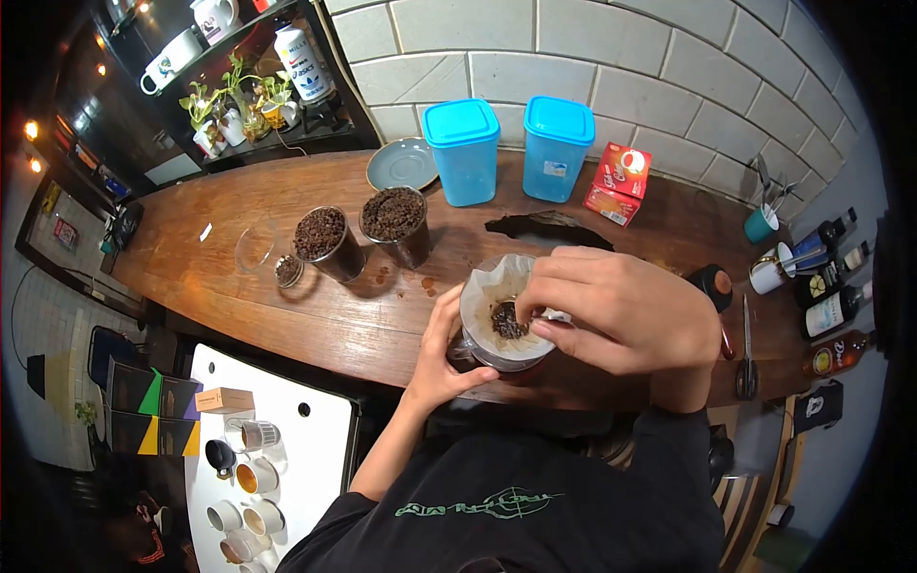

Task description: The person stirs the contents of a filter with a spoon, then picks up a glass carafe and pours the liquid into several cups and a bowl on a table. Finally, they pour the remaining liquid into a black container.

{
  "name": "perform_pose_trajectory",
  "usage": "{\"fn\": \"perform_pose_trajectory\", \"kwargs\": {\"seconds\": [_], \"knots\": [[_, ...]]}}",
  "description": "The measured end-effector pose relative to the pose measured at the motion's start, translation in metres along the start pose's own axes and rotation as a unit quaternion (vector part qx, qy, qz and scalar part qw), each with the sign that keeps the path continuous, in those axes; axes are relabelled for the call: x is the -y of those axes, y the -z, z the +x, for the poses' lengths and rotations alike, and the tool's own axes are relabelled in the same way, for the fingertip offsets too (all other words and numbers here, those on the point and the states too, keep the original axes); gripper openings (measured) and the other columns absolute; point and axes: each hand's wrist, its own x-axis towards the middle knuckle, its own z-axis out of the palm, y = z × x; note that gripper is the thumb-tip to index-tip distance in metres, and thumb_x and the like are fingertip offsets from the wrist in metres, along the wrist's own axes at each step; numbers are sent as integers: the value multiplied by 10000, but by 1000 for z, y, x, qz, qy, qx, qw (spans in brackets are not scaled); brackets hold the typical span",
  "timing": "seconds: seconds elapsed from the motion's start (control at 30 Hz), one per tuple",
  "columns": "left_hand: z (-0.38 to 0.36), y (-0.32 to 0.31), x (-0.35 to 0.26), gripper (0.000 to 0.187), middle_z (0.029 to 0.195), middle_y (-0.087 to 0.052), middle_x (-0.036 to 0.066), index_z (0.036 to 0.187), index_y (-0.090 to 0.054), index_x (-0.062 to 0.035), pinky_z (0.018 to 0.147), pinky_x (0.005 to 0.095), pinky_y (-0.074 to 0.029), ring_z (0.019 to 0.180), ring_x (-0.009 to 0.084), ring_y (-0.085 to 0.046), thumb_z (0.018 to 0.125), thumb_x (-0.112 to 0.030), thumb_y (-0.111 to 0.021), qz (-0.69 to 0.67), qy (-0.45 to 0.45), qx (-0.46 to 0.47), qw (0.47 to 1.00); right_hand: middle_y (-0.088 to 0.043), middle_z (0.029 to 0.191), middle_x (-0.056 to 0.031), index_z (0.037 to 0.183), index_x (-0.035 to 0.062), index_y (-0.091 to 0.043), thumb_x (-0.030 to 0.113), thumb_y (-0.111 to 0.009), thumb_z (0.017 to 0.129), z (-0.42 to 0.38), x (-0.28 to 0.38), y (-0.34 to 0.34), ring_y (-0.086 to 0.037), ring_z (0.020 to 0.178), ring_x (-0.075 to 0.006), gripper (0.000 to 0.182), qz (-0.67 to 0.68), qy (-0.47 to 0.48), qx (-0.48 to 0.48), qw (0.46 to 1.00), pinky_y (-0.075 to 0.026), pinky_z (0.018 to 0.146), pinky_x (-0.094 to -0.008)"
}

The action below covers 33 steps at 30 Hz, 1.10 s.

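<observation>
A white paper filter (480, 307) lines a clear glass dripper (504, 360), with dark wet coffee grounds (507, 323) at its bottom. My left hand (442, 358) is wrapped round the left side of the dripper, thumb along the front. Over the right side, my right hand (611, 310) has its fingers bent down into the filter, fingertips beside the grounds. A bit of white paper shows between its thumb and fingers, at the filter's right side. Two glasses heaped with ground coffee, one farther left (330, 250) and one nearer (398, 229), stand to the left.
Two blue lidded containers, left (463, 162) and right (557, 158), stand by the wall beside a red box (619, 181) and a grey plate (402, 165). Scissors (746, 368) and bottles (827, 313) are at right. Several cups (256, 476) sit on the white table (320, 439).
</observation>
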Motion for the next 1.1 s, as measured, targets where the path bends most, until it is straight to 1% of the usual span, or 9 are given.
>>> {"fn": "perform_pose_trajectory", "kwargs": {"seconds": [0.07,0.2,0.23,0.53,0.67,0.73,0.93,1.03,1.1], "knots": [[1,3,4,952,1446,-420,214,1397,-462,-1,1108,461,-357,1360,362,-421,666,-457,-868,77,-29,20,996,-577,921,-158,992,-5,-575,132,-560,937,0,-3,0,-576,892,-347,149,-5,-2,-14,1000,-471,798,-432],[-2,3,8,925,1452,-418,214,1391,-474,-1,1103,460,-364,1358,360,-425,668,-425,-866,50,-2,17,999,-587,898,-166,997,-12,-583,128,-561,938,-3,-4,2,-587,893,-358,153,4,-28,-46,999,-476,788,-433],[-1,3,7,925,1452,-418,214,1391,-474,-1,1103,460,-364,1358,360,-425,668,-425,-866,49,-2,17,999,-617,866,-137,964,0,-608,78,-586,915,-3,-4,1,-604,798,-327,95,0,-22,-77,997,-482,713,-397],[1,3,7,886,1461,-415,210,1377,-492,-13,1108,466,-373,1371,361,-419,672,-399,-866,51,-22,20,998,-584,882,-164,948,-10,-583,78,-580,907,-4,5,-6,-583,861,-365,98,-27,-40,-96,994,-472,779,-430],[1,4,8,890,1458,-419,213,1379,-490,-21,1108,473,-370,1363,368,-428,673,-412,-866,66,-22,25,997,-587,875,-173,942,-17,-581,59,-570,894,-4,4,-11,-587,827,-364,90,-20,-63,-97,993,-473,755,-431],[1,4,7,894,1457,-421,214,1379,-488,-22,1108,475,-370,1361,370,-430,672,-418,-867,74,-22,23,997,-620,844,-134,948,-9,-606,35,-556,866,-4,3,-12,-615,730,-281,106,-9,-81,-124,989,-488,646,-367],[2,4,9,907,1458,-423,212,1378,-485,-29,1105,479,-372,1362,372,-429,665,-434,-872,57,-22,28,998,-627,764,-119,881,-23,-613,67,-556,875,1,1,-17,-624,664,-246,107,16,-116,-164,979,-488,625,-336],[0,4,7,906,1462,-419,214,1378,-486,-27,1106,477,-371,1365,371,-425,664,-430,-871,59,-18,27,998,-627,744,-154,919,-39,-608,62,-587,895,0,1,-17,-615,622,-306,106,48,-145,-172,973,-480,586,-369],[-1,5,6,908,1466,-415,215,1379,-484,-25,1108,474,-369,1370,368,-421,665,-434,-868,97,-22,22,995,-631,757,-155,926,-37,-610,63,-586,902,0,2,-16,-618,632,-298,106,51,-136,-180,973,-481,593,-363]]}}
